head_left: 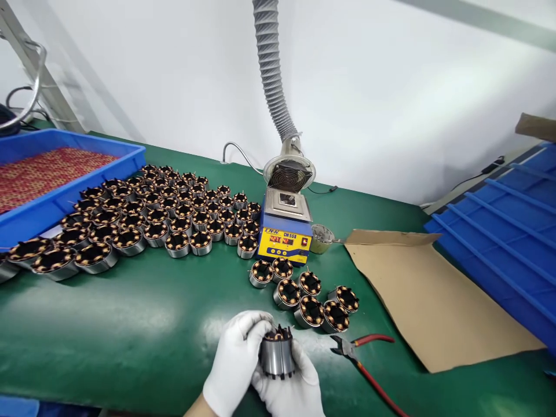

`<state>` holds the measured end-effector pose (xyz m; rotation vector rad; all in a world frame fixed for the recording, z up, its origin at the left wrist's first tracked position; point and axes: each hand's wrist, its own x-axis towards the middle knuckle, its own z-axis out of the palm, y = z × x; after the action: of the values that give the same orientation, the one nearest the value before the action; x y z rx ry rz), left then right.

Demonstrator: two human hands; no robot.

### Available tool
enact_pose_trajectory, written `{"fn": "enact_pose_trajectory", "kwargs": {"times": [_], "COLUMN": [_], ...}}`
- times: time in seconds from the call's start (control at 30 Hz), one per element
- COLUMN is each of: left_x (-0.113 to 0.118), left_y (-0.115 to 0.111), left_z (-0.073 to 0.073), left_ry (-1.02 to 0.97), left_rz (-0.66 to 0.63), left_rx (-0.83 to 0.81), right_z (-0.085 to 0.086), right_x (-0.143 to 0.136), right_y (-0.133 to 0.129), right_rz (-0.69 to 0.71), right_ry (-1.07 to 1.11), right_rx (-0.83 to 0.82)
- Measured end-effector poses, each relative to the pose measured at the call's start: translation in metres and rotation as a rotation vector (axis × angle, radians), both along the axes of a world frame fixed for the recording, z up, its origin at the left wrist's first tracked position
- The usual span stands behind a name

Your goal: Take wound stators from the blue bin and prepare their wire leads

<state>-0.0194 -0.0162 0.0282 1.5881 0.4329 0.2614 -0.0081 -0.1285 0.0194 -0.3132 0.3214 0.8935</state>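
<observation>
White-gloved, my L fingers (259,330) & R fingers (305,360) hold 1 stator (277,357) above tabletop (130,324); 7 loose ones (287,293) beyond, dozens (130,240) L. 1 blue tray (26,223) w/ red bits (52,168), too small to count.

Left hand (234,359) has bare tabletop (139,341) leftward; stators (310,308) block ahead; cutters (348,348) rightward.

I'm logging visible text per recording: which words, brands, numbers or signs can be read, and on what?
"CM 558": yellow front of the blue-and-yellow unit.
"427": its left red display, as best legible.
"42": its right red display, likewise.
Any further display digits: too blurred.
Brand mark left of "CM 558": too blurred.
Button markings: too small.
Held wound core: none readable.
</observation>
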Motion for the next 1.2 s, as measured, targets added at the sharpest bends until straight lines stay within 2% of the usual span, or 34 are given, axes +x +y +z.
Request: {"fn": "enact_pose_trajectory", "kwargs": {"times": [0.1,0.2,0.27,0.33,0.37,0.4,0.47,0.6,0.63,0.67,0.77,0.83,0.93,1.0,1.07,1.1,1.2], "left_x": [0.005,0.005,0.003,0.001,0.001,0.001,0.002,0.004,0.003,0.002,0.004,0.008,0.014,0.016,0.015,0.013,0.011], "left_y": [-0.001,0.009,0.015,0.016,0.015,0.014,0.015,0.029,0.032,0.033,0.024,0.015,0.012,0.021,0.033,0.037,0.042], "left_z": [0.004,0.008,0.013,0.018,0.020,0.021,0.021,0.014,0.013,0.012,0.009,0.006,0.003,0.005,0.011,0.014,0.024], "left_ry": [0.058,-0.024,0.012,0.117,0.159,0.179,0.155,0.007,0.006,0.030,0.139,0.137,0.055,-0.046,-0.090,-0.052,0.168], "left_rz": [0.096,0.209,0.074,-0.126,-0.176,-0.176,-0.092,0.132,0.125,0.061,-0.218,-0.224,-0.052,0.134,0.245,0.210,-0.027], "left_rx": [-0.298,-0.506,-0.550,-0.493,-0.448,-0.401,-0.343,-0.413,-0.428,-0.439,-0.426,-0.414,-0.544,-0.701,-0.724,-0.665,-0.446], "right_z": [0.006,0.010,0.010,0.008,0.006,0.004,-0.001,-0.010,-0.012,-0.013,-0.016,-0.018,-0.021,-0.024,-0.025,-0.025,-0.022], "right_x": [-0.001,-0.002,-0.003,-0.005,-0.007,-0.009,-0.012,-0.017,-0.018,-0.018,-0.017,-0.016,-0.015,-0.015,-0.015,-0.014,-0.014], "right_y": [0.000,0.000,0.001,0.004,0.005,0.007,0.008,0.010,0.011,0.013,0.020,0.025,0.027,0.026,0.025,0.025,0.023], "right_rz": [0.021,0.091,0.096,0.038,-0.003,-0.054,-0.160,-0.252,-0.255,-0.259,-0.251,-0.211,-0.218,-0.257,-0.279,-0.279,-0.248], "right_ry": [-0.054,-0.045,-0.047,-0.076,-0.108,-0.157,-0.310,-0.649,-0.707,-0.755,-0.885,-0.962,-1.032,-1.012,-0.968,-0.952,-0.951], "right_rx": [-0.059,-0.038,-0.046,-0.107,-0.161,-0.231,-0.446,-1.078,-1.190,-1.265,-1.419,-1.514,-1.557,-1.529,-1.482,-1.461,-1.438]}}
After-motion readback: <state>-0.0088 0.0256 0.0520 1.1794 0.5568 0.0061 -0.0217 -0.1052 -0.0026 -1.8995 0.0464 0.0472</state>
